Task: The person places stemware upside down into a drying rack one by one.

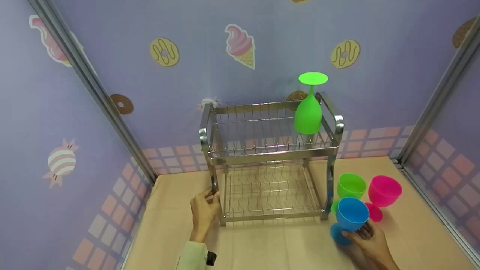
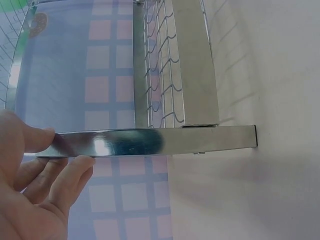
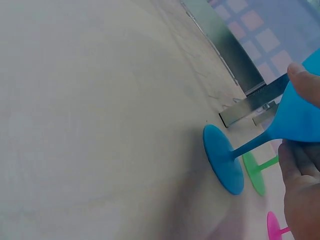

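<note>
A two-tier metal dish rack stands on the table. My left hand pinches its front left post, thumb on one side and fingers on the other, as the left wrist view shows. At the right, my right hand holds a blue plastic goblet by its bowl, thumb and fingers on opposite sides. Whether the goblet's foot touches the table, I cannot tell. Behind it stand a green goblet and a pink goblet, both upright. Another green goblet sits upside down at the right end of the upper tier.
The lower tier is a wire grid close to the table. A patterned wall rises behind the rack, with side walls left and right. Metal frame posts mark the corners. A beige cloth covers the table.
</note>
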Demonstrator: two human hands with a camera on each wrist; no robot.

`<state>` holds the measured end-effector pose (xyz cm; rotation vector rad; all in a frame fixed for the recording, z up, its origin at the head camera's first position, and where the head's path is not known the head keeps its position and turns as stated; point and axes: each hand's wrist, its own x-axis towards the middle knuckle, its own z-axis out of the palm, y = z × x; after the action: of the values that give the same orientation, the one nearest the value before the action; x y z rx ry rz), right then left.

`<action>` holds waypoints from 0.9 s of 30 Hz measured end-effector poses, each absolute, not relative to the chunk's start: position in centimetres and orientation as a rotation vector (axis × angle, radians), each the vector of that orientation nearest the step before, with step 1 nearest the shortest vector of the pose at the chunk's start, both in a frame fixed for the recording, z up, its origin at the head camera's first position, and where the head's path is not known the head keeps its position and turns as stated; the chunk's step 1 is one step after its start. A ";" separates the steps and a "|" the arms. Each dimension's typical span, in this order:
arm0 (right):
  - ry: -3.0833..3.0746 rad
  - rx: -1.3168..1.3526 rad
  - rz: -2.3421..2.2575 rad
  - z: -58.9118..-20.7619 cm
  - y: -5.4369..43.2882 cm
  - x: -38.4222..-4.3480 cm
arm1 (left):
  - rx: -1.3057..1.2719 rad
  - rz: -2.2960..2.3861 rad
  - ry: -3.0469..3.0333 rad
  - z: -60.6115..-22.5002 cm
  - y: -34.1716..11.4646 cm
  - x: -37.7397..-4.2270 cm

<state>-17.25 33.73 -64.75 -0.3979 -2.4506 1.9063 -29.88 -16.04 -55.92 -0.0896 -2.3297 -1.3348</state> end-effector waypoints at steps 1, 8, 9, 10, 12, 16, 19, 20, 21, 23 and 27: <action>-2.446 -0.384 1.903 -64.7 33.7 -17.3 | -0.092 -1.334 -2.331 -55.9 -16.0 -29.9; -2.433 -0.338 1.833 -63.6 33.1 -17.1 | -0.121 -1.371 -2.345 -55.7 -16.6 -29.8; -2.432 -0.320 1.814 -63.3 33.1 -17.1 | -0.131 -1.386 -2.339 -55.7 -16.7 -29.8; -2.428 -0.305 1.795 -63.1 33.0 -17.1 | -0.145 -1.399 -2.333 -55.6 -16.9 -29.9; -2.426 -0.286 1.747 -62.5 32.9 -17.0 | -0.182 -1.416 -2.323 -55.5 -17.1 -29.9; -2.380 -0.238 1.701 -61.4 32.8 -16.6 | -0.240 -1.463 -2.308 -55.2 -17.4 -29.8; -2.307 -0.169 1.714 -60.5 32.6 -16.4 | -0.246 -1.464 -2.319 -54.6 -17.7 -29.3; -2.280 -0.144 1.723 -60.2 32.5 -16.3 | -0.245 -1.456 -2.328 -54.4 -17.9 -29.1; -2.248 -0.121 1.742 -59.8 32.4 -16.2 | -0.245 -1.446 -2.338 -54.1 -18.0 -28.8; -2.177 -0.074 1.797 -59.2 32.2 -15.9 | -0.248 -1.418 -2.359 -53.5 -18.4 -28.2; -2.061 0.022 1.872 -57.8 31.6 -15.4 | -0.299 -1.410 -2.373 -52.1 -18.9 -26.9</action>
<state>-15.37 31.64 -57.84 0.0221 -2.0613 1.8716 -26.93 -18.94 -52.13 -0.2986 -2.3731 -1.4105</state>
